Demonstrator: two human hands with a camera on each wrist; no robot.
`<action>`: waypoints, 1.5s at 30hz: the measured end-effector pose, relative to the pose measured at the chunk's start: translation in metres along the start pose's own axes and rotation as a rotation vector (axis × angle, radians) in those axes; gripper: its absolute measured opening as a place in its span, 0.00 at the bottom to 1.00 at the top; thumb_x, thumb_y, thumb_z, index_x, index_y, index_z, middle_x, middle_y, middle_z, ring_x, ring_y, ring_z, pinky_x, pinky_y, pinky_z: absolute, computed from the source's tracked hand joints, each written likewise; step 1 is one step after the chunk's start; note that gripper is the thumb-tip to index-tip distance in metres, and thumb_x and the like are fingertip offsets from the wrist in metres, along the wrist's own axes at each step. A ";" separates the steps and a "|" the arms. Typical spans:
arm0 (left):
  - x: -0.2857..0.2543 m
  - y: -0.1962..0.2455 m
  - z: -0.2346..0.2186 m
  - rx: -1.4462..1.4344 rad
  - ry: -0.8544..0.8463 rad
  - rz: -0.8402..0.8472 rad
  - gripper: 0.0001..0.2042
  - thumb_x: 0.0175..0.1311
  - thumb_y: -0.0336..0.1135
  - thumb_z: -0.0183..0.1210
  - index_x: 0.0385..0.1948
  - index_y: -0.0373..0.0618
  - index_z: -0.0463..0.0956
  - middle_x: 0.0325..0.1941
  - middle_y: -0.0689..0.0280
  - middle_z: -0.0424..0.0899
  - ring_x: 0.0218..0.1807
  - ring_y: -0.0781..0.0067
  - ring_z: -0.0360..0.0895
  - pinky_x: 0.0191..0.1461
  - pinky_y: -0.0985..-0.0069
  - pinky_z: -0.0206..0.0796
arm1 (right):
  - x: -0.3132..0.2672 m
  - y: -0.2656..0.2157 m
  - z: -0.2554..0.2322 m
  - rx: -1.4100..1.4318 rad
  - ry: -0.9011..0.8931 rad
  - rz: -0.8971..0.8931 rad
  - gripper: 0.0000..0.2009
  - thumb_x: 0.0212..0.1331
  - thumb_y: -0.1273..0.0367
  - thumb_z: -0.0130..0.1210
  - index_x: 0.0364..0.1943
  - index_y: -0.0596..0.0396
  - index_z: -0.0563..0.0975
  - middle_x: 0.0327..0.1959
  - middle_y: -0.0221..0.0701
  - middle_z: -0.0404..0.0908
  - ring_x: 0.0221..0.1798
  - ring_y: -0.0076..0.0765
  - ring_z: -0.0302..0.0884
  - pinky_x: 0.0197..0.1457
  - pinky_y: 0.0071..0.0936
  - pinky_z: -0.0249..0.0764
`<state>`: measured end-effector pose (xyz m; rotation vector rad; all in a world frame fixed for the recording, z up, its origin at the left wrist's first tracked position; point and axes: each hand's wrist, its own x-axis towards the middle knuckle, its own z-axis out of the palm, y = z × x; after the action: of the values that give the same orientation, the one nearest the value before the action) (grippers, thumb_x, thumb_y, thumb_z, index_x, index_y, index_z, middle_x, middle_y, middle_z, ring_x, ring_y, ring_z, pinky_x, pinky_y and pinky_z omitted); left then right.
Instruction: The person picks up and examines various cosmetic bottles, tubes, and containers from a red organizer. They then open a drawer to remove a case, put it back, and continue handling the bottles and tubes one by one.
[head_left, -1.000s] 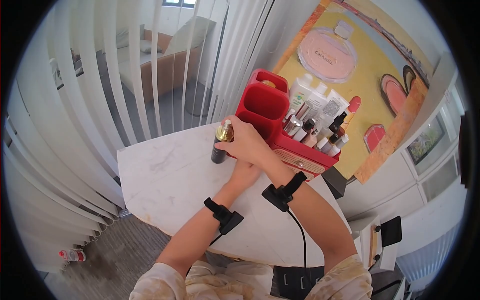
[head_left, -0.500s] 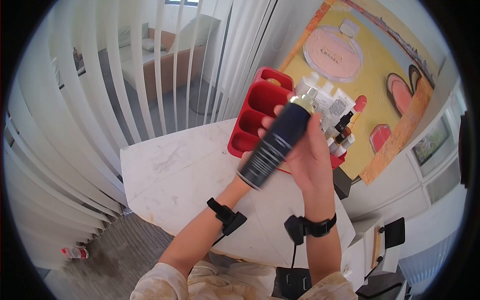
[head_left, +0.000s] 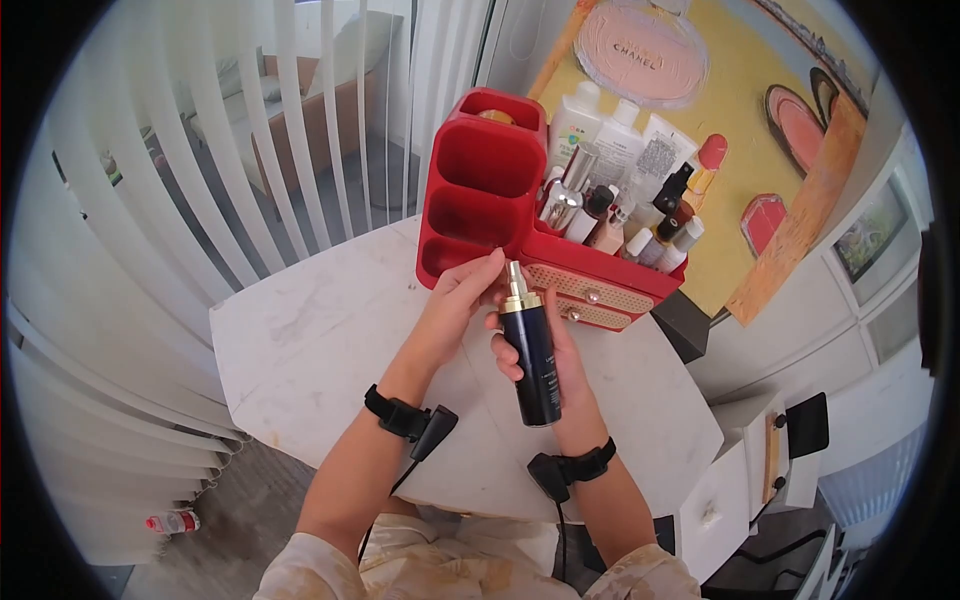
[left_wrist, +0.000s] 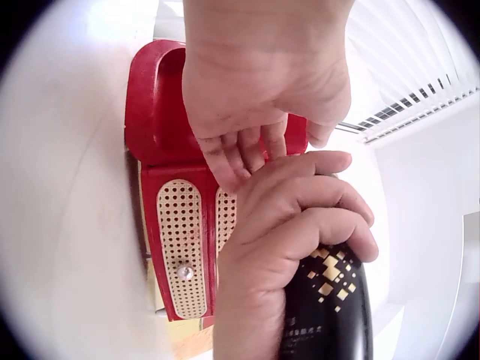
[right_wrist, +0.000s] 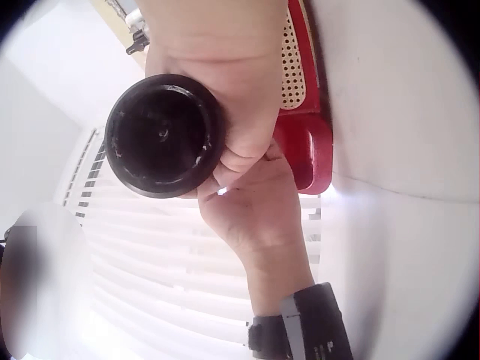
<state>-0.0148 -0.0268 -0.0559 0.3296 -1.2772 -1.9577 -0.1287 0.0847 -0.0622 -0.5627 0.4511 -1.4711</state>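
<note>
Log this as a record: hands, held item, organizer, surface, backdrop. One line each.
right hand: grips the bottle
left hand: fingertips beside the nozzle; contact unclear
bottle: dark, gold collar, nozzle exposed; held above the table
organizer: red; open compartments on one side, bottles and tubes on the other, two woven-front drawers
table: white, veined
backdrop: painting, vertical blinds

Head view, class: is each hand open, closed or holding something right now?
Left hand: open, nothing visible in it.
Right hand: holding the gold-collared pump bottle.
</note>
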 end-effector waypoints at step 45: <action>0.003 0.007 -0.032 0.010 0.244 0.169 0.14 0.70 0.44 0.63 0.43 0.42 0.86 0.39 0.68 0.88 0.39 0.79 0.82 0.50 0.79 0.70 | -0.011 0.021 -0.012 -0.259 0.040 0.016 0.21 0.78 0.55 0.46 0.63 0.55 0.68 0.49 0.34 0.80 0.46 0.32 0.80 0.46 0.33 0.76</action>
<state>0.0048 -0.0515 -0.0645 0.4368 -1.1191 -1.7120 -0.1200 0.0953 -0.0853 -0.7340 0.6818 -1.4200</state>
